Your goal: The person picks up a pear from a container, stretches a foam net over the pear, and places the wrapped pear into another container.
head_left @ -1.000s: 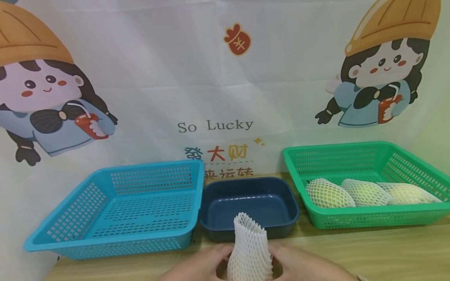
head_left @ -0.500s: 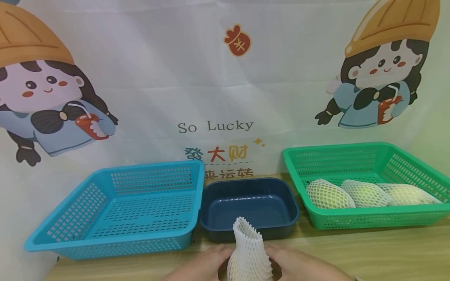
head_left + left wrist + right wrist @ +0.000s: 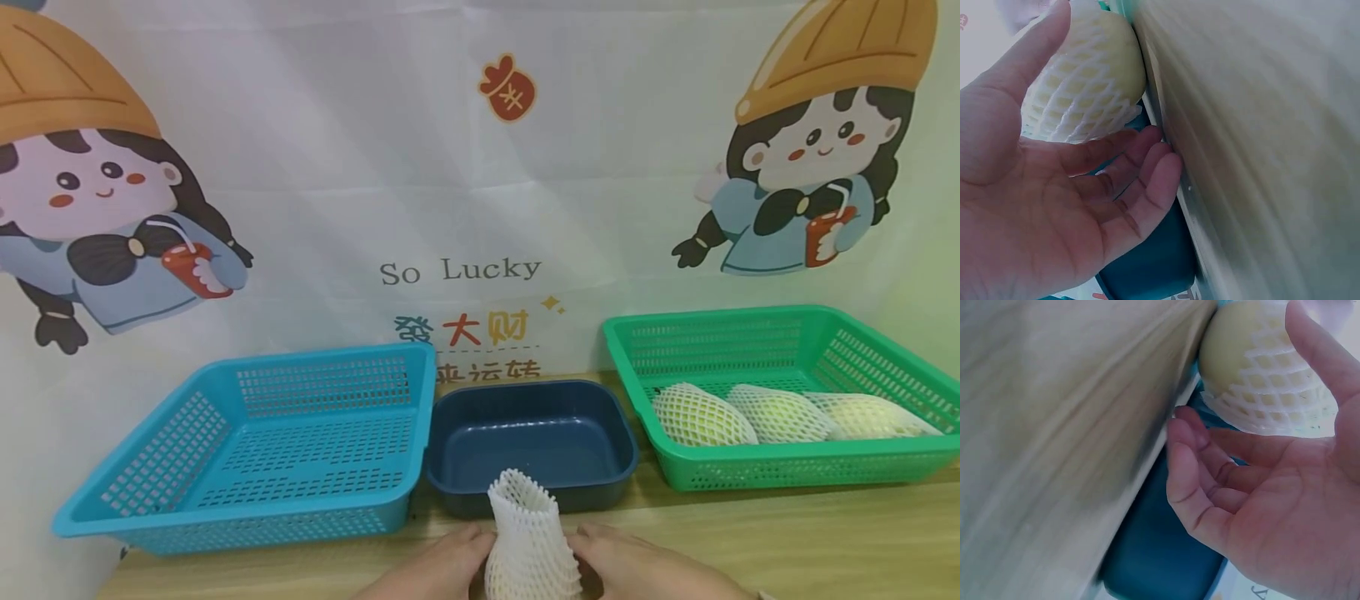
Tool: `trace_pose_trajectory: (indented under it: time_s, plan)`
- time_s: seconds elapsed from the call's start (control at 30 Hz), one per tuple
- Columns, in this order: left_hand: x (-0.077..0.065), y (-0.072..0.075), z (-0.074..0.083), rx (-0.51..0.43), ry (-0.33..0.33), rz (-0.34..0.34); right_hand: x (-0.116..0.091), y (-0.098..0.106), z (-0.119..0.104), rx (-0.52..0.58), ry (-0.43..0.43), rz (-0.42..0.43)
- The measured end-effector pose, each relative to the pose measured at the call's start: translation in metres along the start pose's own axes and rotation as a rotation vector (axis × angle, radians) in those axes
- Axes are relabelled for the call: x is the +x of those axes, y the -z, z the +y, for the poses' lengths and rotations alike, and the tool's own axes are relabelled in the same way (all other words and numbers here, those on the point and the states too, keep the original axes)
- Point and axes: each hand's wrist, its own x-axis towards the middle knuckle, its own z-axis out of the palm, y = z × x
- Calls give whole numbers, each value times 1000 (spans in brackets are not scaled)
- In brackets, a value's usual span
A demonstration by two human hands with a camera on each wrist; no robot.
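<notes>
Low in the head view, a white foam net (image 3: 529, 533) rises like a sleeve, its open top ragged. Inside it is a pale yellow, rounded fruit (image 3: 1125, 53), its bottom end bare of the net and close to the table. My left hand (image 3: 450, 560) holds the netted fruit from the left, the thumb along the net and the other fingers bent below it. Opposite, my right hand (image 3: 626, 562) holds it the same way. In the right wrist view, the net's lower edge flares away from the fruit (image 3: 1225, 353).
A dark blue basin (image 3: 525, 500) stands just behind the hands. To its left is a blue perforated basket (image 3: 315, 508). A green basket (image 3: 810, 467) at the right bears three netted fruits (image 3: 705, 415). Behind hangs a printed cloth (image 3: 337, 208).
The net's open top has sunk a little and leaned slightly left. Both hands have shifted only slightly at the fruit's sides. The baskets and basin stay put.
</notes>
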Motion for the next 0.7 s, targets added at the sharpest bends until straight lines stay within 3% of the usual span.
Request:
trace_pose_trajectory:
  time_s: [0.1,0.2,0.3,0.37,0.47,0.6,0.67,0.7]
  plan:
    - [5,-9,-18,-50,-59,2,-11,9,-27,72,-42,11]
    - [6,-8,-27,-253,-37,-61,-19,21,-54,147,-68,36]
    - [0,8,-15,-511,20,-83,-23,29,-71,180,-31,84]
    - [-6,20,-2,-604,41,-69,-25,31,-78,241,-27,89]
    - [-11,31,15,-639,43,-41,-26,30,-83,266,-5,89]
    - [-12,33,26,-629,73,-17,-26,24,-84,282,25,101]
    - [-11,32,28,-619,78,-8,-25,21,-84,425,-9,87]
    - [-11,31,28,-615,81,-6,-25,20,-84,443,-15,87]
